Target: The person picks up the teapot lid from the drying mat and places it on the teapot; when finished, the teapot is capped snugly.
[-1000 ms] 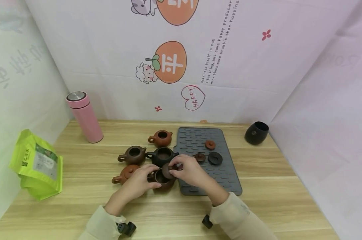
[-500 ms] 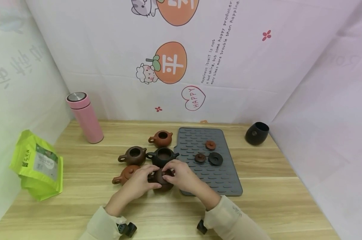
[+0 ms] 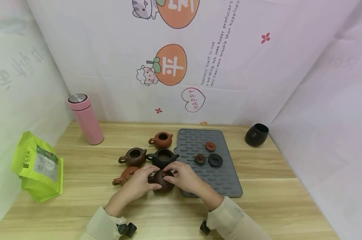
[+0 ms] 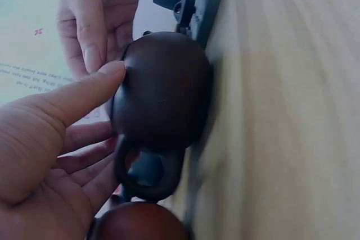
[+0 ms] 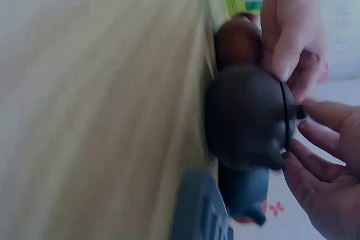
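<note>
A dark brown teapot [image 3: 164, 187] stands on the table, its spout to the right. My left hand [image 3: 139, 181] holds its body from the handle side, thumb on the near side [image 4: 163, 94]. My right hand [image 3: 185, 177] pinches the knob of the lid [image 5: 288, 108], which lies over the teapot's mouth. Close around are an orange-brown teapot [image 3: 128, 174] with its lid on, partly behind my left hand, and three lidless ones: a brown teapot [image 3: 140, 160], a black teapot [image 3: 155, 162] and a small reddish teapot [image 3: 163, 144].
On the right, a grey ridged mat [image 3: 216, 183] bears a reddish lid [image 3: 210, 146], a brown lid [image 3: 200, 159] and a black lid [image 3: 215, 160]. A black cup [image 3: 255, 137] stands at the back right. At left are a pink flask [image 3: 89, 123] and a green pouch [image 3: 40, 170].
My right hand has moved left and brought the lid from a tilted position above the teapot's right side down over its mouth. The left hand has stayed in place.
</note>
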Demonstrator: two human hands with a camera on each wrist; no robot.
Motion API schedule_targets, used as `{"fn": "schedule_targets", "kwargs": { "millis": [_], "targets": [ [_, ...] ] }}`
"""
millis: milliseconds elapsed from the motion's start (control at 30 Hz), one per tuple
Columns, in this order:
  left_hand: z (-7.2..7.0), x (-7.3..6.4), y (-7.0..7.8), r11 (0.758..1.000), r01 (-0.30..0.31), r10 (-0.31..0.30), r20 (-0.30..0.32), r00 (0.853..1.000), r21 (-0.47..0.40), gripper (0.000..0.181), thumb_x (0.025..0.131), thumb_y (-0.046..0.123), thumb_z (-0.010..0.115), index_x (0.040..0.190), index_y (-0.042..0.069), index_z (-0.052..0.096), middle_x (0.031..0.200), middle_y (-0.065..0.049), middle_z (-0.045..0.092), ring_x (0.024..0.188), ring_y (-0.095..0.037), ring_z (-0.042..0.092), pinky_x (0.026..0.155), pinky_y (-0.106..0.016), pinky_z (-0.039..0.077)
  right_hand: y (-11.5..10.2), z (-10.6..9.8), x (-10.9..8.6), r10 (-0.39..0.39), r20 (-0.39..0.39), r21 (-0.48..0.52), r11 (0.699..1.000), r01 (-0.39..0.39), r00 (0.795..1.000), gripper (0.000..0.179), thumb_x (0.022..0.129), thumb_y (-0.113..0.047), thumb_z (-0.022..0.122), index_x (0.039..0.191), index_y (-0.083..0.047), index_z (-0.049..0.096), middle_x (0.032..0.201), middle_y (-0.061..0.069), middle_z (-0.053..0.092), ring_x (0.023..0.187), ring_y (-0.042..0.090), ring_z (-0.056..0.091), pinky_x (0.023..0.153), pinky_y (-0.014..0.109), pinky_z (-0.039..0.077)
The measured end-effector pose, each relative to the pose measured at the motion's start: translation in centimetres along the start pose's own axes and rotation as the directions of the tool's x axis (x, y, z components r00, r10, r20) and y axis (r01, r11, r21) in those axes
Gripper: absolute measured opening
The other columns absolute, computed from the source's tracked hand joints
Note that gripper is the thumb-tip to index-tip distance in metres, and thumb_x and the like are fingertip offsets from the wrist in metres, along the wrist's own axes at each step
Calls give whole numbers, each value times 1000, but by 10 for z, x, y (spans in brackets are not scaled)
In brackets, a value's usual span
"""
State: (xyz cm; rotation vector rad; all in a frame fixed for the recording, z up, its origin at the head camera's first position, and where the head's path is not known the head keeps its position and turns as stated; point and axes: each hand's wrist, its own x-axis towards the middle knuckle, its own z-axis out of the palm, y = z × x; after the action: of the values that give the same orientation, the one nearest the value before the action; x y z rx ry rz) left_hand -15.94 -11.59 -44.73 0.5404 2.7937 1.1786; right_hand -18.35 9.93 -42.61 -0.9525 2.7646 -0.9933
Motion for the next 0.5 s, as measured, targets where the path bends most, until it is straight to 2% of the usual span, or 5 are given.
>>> {"fn": "schedule_targets", "kwargs": {
  "millis": [133, 267, 367, 500],
  "targets": [
    [-16, 3, -2, 999, -40, 39, -53, 998, -23, 55, 82, 23, 81, 128, 1, 61, 127, -11, 58, 112, -32, 58, 92, -46, 49, 24, -23, -2, 74, -112, 11, 997, -73, 991, 20, 93, -20, 70, 109, -9, 72, 106, 2, 65, 91, 19, 63, 75, 36, 54],
    [-40, 7, -16, 997, -80, 76, -141, 987, -23, 51, 85, 20, 78, 128, -2, 60, 127, -17, 58, 112, -36, 57, 94, -50, 47, 50, -43, -3, 210, -200, -54, 973, -225, 957, 18, 91, -14, 72, 107, -6, 73, 104, 5, 65, 88, 20, 63, 73, 38, 54],
    [-57, 9, -33, 999, -48, 46, -170, 984, -9, 51, 88, 21, 75, 130, -3, 58, 130, -21, 56, 117, -40, 53, 98, -55, 42, 68, -49, -4, 275, -200, -121, 946, -302, 940, 20, 90, -12, 72, 108, -3, 72, 103, 8, 66, 89, 24, 64, 74, 39, 55],
    [-74, 10, -54, 1000, 14, -15, -175, 985, -12, 56, 90, 24, 73, 134, -4, 53, 136, -25, 49, 122, -46, 47, 99, -60, 38, 85, -49, -7, 337, -199, -162, 915, -370, 920, 22, 90, -12, 72, 109, -1, 71, 106, 12, 66, 96, 30, 63, 77, 43, 54]
  ]
}}
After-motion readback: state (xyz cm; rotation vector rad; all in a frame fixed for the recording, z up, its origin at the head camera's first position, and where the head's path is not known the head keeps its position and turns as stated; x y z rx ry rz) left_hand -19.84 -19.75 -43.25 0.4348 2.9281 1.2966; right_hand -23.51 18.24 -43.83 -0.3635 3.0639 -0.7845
